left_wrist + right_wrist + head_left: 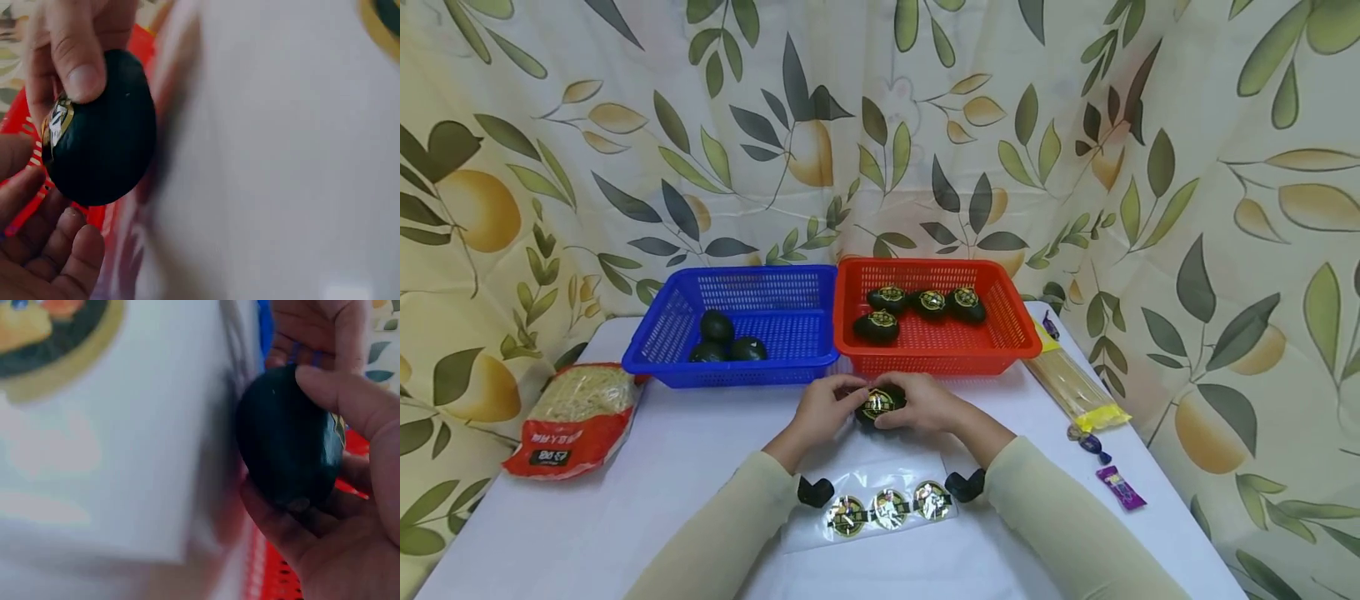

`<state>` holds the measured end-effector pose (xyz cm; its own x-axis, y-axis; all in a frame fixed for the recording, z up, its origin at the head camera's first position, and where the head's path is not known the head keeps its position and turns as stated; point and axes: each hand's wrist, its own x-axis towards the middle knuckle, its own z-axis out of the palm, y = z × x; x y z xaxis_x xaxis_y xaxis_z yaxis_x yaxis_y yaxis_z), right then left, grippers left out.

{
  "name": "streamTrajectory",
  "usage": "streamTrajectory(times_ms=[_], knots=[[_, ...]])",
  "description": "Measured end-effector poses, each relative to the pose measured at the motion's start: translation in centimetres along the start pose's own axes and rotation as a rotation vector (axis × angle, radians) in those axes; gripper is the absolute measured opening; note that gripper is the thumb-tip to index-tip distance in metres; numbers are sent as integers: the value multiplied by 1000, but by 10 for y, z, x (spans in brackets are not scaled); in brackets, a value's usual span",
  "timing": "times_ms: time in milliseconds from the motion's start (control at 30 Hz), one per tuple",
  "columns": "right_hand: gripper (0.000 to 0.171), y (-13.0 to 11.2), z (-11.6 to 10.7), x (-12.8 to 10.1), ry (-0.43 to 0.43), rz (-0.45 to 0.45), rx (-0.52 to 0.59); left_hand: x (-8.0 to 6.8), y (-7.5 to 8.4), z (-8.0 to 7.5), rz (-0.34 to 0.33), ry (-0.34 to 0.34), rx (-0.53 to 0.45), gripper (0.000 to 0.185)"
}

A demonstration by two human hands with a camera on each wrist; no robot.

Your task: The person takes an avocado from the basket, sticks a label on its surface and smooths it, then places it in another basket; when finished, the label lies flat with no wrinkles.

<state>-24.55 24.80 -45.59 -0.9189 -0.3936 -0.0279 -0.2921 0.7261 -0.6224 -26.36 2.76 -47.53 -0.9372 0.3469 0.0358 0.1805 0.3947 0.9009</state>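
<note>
A dark green avocado (877,405) with a gold-and-black sticker on its upper face is held above the table in front of the baskets. My right hand (922,402) grips it, thumb on one side and fingers beneath, as the right wrist view shows. On its left side is my left hand (829,410), its loosely bent fingers at the avocado's edge but not wrapped round it; whether they touch is unclear. In the left wrist view the sticker (60,122) lies on the avocado's left side. Nearer me lies a clear sheet (805,531) with three round stickers (890,508).
A blue basket (790,373) at back left holds three dark avocados (749,348). Beside it, a red basket (932,364) contains several stickered avocados (877,327). A red-and-clear food bag (571,422) lies left; a noodle pack (1067,382) and wrapped sweets (1121,487) lie right.
</note>
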Motion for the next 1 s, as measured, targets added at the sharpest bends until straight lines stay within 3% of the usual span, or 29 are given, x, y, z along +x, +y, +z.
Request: streamTrajectory(times_ms=[133, 200, 300, 433, 633, 867, 1000], knots=[[55, -5, -24, -5, -116, 13, 61, 10, 2, 1, -192, 2, -446, 35], [53, -8, -41, -7, -161, 4, 100, 14, 5, 2, -256, 17, -654, 38], [51, -15, -67, -7, -198, -15, 138, 19, 10, 3, -285, 30, -829, 39], [53, -23, -103, 2, -191, -25, 136, 23, 17, 7, -274, 56, -912, 41], [59, -13, -145, 35, -128, 49, 122, 26, 24, 14, -281, 87, -964, 39], [64, 16, -167, 76, -117, 132, 72, 28, 25, 22, -303, 106, -982, 38], [68, 36, -171, 94, -147, 213, 103, 27, 25, 25, -314, 105, -970, 36]])
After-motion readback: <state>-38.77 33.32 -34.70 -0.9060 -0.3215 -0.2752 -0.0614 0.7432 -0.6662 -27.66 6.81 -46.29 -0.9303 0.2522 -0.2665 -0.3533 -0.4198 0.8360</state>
